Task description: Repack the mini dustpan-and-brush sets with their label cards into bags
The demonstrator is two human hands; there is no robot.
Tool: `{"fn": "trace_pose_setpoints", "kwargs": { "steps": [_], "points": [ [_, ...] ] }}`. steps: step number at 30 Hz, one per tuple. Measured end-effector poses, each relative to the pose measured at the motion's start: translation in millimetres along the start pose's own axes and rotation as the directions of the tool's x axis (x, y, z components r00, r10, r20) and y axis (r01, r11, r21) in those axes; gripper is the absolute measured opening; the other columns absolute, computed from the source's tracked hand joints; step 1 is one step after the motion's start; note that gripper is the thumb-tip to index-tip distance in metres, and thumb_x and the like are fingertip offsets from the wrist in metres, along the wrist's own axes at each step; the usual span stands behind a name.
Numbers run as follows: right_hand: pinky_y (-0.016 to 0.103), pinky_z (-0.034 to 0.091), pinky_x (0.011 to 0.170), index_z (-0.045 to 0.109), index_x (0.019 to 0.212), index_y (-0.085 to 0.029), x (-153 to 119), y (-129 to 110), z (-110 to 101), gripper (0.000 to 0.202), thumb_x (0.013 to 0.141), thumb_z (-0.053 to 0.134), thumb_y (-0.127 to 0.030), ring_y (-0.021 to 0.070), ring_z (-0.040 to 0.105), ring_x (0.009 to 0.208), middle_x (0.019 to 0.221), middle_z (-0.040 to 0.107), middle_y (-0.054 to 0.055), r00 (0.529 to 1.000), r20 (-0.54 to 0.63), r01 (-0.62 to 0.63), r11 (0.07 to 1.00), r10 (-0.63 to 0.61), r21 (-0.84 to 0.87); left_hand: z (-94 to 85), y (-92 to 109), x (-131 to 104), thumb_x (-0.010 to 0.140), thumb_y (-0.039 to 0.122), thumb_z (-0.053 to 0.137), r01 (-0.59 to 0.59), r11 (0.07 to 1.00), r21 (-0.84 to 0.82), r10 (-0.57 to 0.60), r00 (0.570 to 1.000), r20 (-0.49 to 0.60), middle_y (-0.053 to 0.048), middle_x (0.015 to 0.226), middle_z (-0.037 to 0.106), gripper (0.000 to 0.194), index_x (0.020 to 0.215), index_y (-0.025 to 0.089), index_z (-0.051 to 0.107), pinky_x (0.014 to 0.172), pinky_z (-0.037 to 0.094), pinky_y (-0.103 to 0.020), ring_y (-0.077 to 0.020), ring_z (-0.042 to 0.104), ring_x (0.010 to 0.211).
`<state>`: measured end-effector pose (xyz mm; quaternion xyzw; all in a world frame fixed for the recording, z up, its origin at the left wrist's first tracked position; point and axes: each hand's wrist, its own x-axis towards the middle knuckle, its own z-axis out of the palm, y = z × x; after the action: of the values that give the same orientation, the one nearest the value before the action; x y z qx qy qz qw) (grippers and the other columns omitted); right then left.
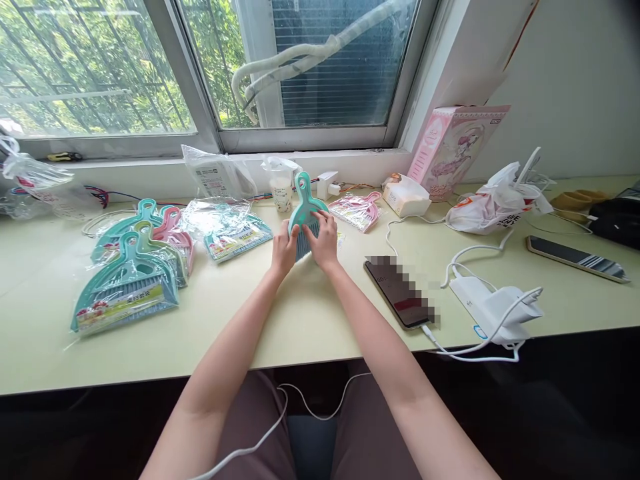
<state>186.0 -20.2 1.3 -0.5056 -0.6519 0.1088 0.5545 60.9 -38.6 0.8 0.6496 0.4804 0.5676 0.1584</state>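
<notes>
Both hands are closed around a turquoise hand brush (pixel 303 190), held upright over the middle of the table with its looped handle up and its grey-blue bristles down. My left hand (pixel 285 248) grips its left side. On the other side my right hand (pixel 323 237) holds it, the thumb across the front. Fingers hide part of the brush, and I cannot tell whether a dustpan is behind it. Just left lies a bagged turquoise brush-and-dustpan set (pixel 239 237). A pink bagged set (pixel 357 210) lies behind my right hand.
Several bagged sets (pixel 127 287) are piled at the left. To the right are a phone (pixel 400 293) on a cable, a white power strip (pixel 485 310), a second phone (pixel 575 259) and a white plastic bag (pixel 490 207). A plastic cup (pixel 281 190) and tissue pack (pixel 407 195) stand behind.
</notes>
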Motion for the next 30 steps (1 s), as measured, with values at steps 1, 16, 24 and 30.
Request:
{"fn": "trace_pose_setpoints", "kwargs": {
  "steps": [1, 16, 24, 30],
  "points": [
    [0.044, 0.042, 0.105, 0.062, 0.119, -0.022, 0, 0, 0, 0.033, 0.093, 0.057, -0.042, 0.0271, 0.05, 0.124, 0.13, 0.055, 0.013, 0.999, -0.027, -0.023, 1.0, 0.024, 0.019, 0.3, 2, -1, 0.093, 0.071, 0.036, -0.01, 1.0, 0.017, 0.01, 1.0, 0.019, 0.0, 0.065, 0.051, 0.057, 0.101, 0.02, 0.059, 0.058, 0.033, -0.03, -0.0163, 0.044, 0.058],
    [0.034, 0.048, 0.083, 0.064, 0.083, -0.022, 17, -2, -17, 0.02, 0.077, 0.073, -0.038, 0.0182, 0.053, 0.088, 0.094, 0.055, 0.003, 0.983, -0.065, -0.148, 0.944, 0.174, 0.295, -7.8, 2, 6, 0.089, 0.075, 0.036, -0.101, 0.994, -0.052, 0.104, 0.993, 0.055, 0.0, 0.061, 0.046, 0.062, 0.092, 0.02, 0.064, 0.056, 0.032, -0.029, -0.0156, 0.042, 0.058],
    [0.037, 0.047, 0.091, 0.066, 0.081, -0.023, 20, -14, -23, 0.021, 0.074, 0.075, -0.04, 0.019, 0.055, 0.091, 0.092, 0.055, 0.001, 0.98, -0.144, -0.091, 0.948, 0.141, 0.305, -1.9, 6, 10, 0.085, 0.079, 0.039, -0.053, 0.968, -0.245, 0.063, 0.998, 0.033, -0.005, 0.079, 0.06, 0.066, 0.092, 0.019, 0.064, 0.076, 0.045, -0.033, -0.0224, 0.057, 0.082],
    [0.032, 0.051, 0.085, 0.066, 0.087, -0.021, 17, -25, -29, 0.022, 0.082, 0.066, -0.042, 0.0189, 0.059, 0.096, 0.099, 0.061, 0.005, 0.987, -0.104, -0.081, 0.935, 0.124, 0.345, -11.5, -17, 27, 0.084, 0.078, 0.042, 0.132, 0.965, -0.227, -0.181, 0.96, -0.211, -0.006, 0.083, 0.062, 0.063, 0.088, 0.018, 0.063, 0.08, 0.049, -0.035, -0.0226, 0.059, 0.087]
  ]
}}
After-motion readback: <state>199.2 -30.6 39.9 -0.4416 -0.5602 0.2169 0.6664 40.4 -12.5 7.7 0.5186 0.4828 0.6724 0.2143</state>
